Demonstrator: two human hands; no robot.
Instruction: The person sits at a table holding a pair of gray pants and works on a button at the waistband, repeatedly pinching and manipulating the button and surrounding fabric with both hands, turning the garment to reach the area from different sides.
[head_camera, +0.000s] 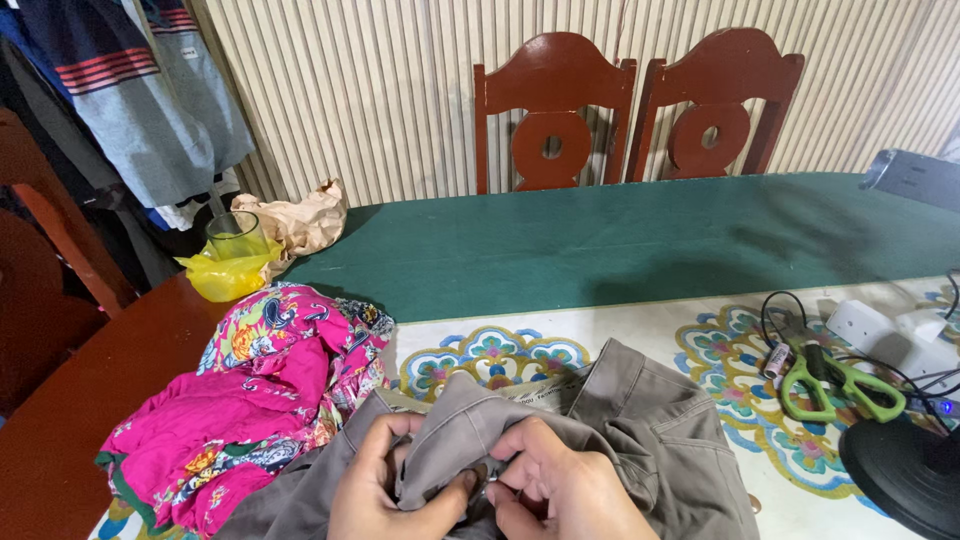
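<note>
Both hands work at the near edge of the surface (640, 330), bunched into a pair of grey-brown trousers (620, 420) that lies crumpled on the floral-patterned cover. The left hand (385, 485) is closed, pinching a fold of the cloth between thumb and fingers. The right hand (565, 485) is closed too, its fingertips pressed to the same fold right beside the left thumb; something small and thin seems to sit between them, perhaps a needle, but it is too small to tell.

If it is a needle, the fingertips lie so close together that a slip could prick the left thumb. The fold is thick and doubled, so a stitch could catch a layer beneath that is not meant to be caught. The bright pink floral garment (260, 400) touches the trousers on the left and could get dragged along with them. The green-handled scissors (840, 385) lie among black cables to the right, where they could snag on being picked up.

As for packaging: a crumpled brown paper bag (300, 220) sits at the far left of the green cloth, and just in front of it a yellow plastic bag (225, 275) wraps the base of a clear glass (235, 235). A pale printed label shows inside the trousers' waistband, unreadable here.
</note>
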